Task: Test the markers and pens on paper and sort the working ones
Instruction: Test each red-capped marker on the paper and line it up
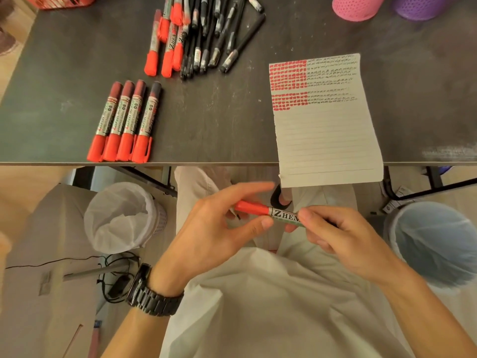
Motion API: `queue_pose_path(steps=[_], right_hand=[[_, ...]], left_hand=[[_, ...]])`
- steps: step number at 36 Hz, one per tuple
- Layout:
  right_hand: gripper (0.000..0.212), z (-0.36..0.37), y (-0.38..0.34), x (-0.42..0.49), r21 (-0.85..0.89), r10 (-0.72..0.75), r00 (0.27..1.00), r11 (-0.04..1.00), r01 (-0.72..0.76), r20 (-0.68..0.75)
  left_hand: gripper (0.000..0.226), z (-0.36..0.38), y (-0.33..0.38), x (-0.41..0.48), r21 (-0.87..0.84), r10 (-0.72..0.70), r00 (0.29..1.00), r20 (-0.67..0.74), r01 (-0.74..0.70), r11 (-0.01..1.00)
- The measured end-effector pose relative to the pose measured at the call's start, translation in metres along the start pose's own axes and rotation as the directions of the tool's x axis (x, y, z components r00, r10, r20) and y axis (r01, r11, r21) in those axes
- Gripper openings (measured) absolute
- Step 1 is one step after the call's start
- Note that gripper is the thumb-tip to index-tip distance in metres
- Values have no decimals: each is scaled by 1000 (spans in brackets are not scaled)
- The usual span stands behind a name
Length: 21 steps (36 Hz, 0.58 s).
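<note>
Testing step, by the look of it: one red marker [268,211] held level below the near edge of the tabletop [219,120], toward 6 o'clock, over the lap. Gripped round the barrel by the right hand [335,233], fingers curled close. Pinched at the red cap end by the left hand [206,228], thumb under the cap's base, index finger lifted clear. Cap on.

Calls next, most likely, for pulling the cap straight off and carrying the tip up to the paper [327,140] at 2 o'clock, onto a bare line below the red and black trial strokes. Once proven, belongs presumably beside the row of four markers [124,122] at 10 o'clock.

Elsewhere:
- mixed pile of red markers and black pens [196,34] at 12 o'clock
- pink cup [356,6] and purple cup [418,6] at 1 o'clock
- red basket [59,1] at 11 o'clock
- under the tabletop, white-lined bin [121,218] at 8 o'clock and blue-lined bin [433,239] at 4 o'clock

Nothing between marker and paper but the edge itself. Worth minding the sheet's lower end, overhanging that edge and likely to bend under a pressed tip.
</note>
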State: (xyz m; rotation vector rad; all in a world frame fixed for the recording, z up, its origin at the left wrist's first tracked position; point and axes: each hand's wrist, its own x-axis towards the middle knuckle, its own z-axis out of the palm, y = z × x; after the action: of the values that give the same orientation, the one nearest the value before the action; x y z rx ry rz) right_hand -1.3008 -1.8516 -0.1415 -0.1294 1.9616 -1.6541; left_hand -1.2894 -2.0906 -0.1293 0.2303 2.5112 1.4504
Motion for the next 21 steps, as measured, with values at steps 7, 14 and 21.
queue_pose_path(steps=[7, 14, 21], right_hand=[[70, 15, -3, 4, 336, 68, 997, 940, -54, -29], [71, 35, -15, 16, 359, 49, 998, 933, -28, -49], [71, 52, -33, 19, 270, 2, 980, 961, 52, -198]], left_hand=[[32, -17, 26, 16, -705, -79, 972, -222, -104, 702], [37, -16, 53, 50, -953, -254, 935, -248, -188, 239], [53, -15, 62, 67, -971, -316, 919, -237, -215, 103]])
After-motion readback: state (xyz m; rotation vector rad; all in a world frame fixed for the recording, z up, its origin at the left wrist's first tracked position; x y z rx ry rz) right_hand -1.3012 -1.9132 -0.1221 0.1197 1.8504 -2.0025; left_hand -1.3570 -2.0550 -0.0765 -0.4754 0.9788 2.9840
